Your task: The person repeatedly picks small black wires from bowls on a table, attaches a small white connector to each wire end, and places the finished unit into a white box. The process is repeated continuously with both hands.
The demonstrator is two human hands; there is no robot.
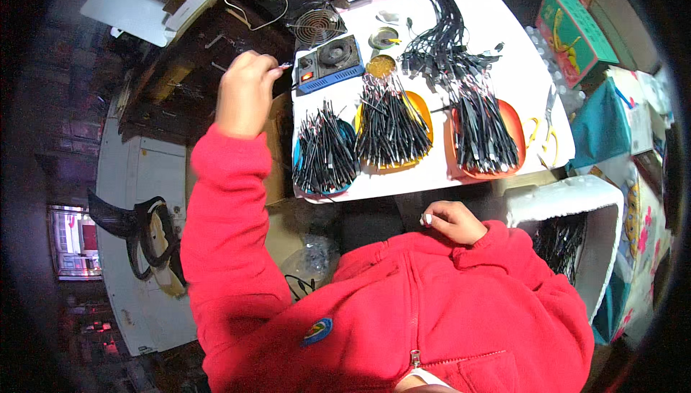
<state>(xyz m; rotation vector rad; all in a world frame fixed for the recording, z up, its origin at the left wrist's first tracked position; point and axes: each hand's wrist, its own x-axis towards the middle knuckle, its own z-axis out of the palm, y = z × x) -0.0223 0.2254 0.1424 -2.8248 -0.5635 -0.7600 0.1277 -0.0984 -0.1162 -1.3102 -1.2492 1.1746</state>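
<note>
My left hand [248, 91] is raised at the left edge of the white table [403, 186], beside a small blue electric heater box [331, 65] with a round dark top and a lit orange switch. Its thumb and fingers pinch something small and thin, too little to name. Curled in front of my jacket, below the table's near edge, my right hand [455, 222] shows a small white spot at the fingertips; whether it holds anything is unclear. Short black cables [392, 123] fill a yellow tray [425, 109], and more fill a blue tray [348, 134] and an orange tray [512, 128].
Behind the trays lie long black cables [440, 15], an amber-filled dish [381, 67] and a round tin [384, 37]. A fan [317, 26] stands past the heater box. Yellow-handled scissors [549, 130] rest at the right. A white foam box [601, 202] holds more cables.
</note>
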